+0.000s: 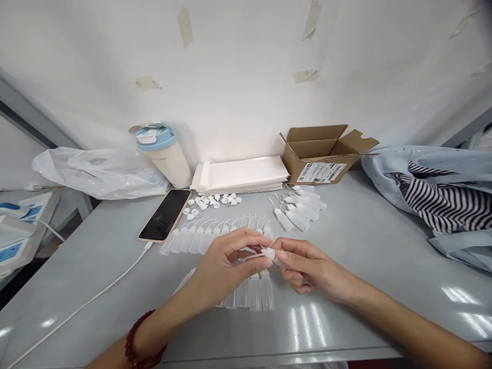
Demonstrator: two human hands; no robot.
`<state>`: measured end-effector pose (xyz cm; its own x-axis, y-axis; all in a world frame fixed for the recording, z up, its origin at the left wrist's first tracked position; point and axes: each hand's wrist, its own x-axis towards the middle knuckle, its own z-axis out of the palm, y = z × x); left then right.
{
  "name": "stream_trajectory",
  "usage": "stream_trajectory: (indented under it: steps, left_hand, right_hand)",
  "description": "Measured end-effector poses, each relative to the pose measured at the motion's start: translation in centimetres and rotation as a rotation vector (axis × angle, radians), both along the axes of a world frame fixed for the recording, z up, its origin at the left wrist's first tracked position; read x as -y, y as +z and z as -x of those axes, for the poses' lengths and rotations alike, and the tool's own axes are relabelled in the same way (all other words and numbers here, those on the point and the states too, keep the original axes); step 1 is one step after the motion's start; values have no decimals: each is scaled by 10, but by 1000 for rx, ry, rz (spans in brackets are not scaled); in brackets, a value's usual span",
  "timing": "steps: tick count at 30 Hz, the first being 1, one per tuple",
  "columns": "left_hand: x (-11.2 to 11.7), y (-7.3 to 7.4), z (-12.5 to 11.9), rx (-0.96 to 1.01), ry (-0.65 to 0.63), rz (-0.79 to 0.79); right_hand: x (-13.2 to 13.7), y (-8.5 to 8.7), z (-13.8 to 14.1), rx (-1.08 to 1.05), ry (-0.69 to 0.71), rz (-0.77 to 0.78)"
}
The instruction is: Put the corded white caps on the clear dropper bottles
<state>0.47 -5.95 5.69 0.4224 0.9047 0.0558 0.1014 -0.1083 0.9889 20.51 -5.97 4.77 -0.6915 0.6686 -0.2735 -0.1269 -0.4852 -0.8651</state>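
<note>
My left hand (226,264) and my right hand (307,266) meet above the grey table (365,246), both pinching one small clear plastic bottle (270,253) between fingertips. Under my hands lies a row of similar clear bottles (251,292). A longer row of bottles with thin curved tips (203,237) lies just beyond my hands. Another loose group of bottles (300,207) lies further right. Small white caps (211,201) are scattered behind them. A red bead bracelet (134,338) circles my left wrist.
A phone (165,215) with a white cable (88,302) lies at the left. Behind stand a blue-lidded cup (163,154), a stack of white sheets (242,174), an open cardboard box (323,154) and a plastic bag (100,171). Cloth (442,200) lies at the right.
</note>
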Motion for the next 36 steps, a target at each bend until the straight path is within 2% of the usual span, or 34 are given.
stream_trajectory:
  steps: [3,5,7,10,12,14,18,22,25,28,30,32,34,36]
  left_hand:
    - [0,1,0,-11,11,152]
    - [1,2,-1,-33,-22,156]
    - [2,1,-1,-94,-56,51]
    - [2,0,-1,-178,-74,-246]
    - [2,-1,-1,-190,-76,-352]
    - [2,0,-1,-199,-74,-292]
    - [4,5,-1,-209,-70,14]
    - [6,6,-1,-178,-79,156]
    - [4,5,-1,-107,-41,214]
    - [0,4,0,-23,-8,261]
    - [-2,4,1,32,-8,290]
    - [-2,3,1,54,-13,294]
    - [0,2,1,35,-2,219]
    - [3,-1,0,-44,33,23]
  right_hand:
    - [1,2,0,58,-8,-66]
    - [3,3,2,94,-14,-104]
    - [4,3,3,133,-32,-126]
    - [4,2,4,174,-46,-130]
    - [4,1,4,180,-41,-121]
    - [4,0,4,185,-42,-119]
    - [4,1,6,269,-67,-169]
    - [6,4,6,357,-83,-319]
    - [6,4,2,483,-120,-554]
    - [4,-2,-4,621,-183,-878]
    - [1,-7,-7,637,-211,-1095]
    - [0,-9,-8,601,-237,-1237]
    - [0,-7,-7,559,-267,-1214]
    - [1,-3,-5,514,-248,-1001]
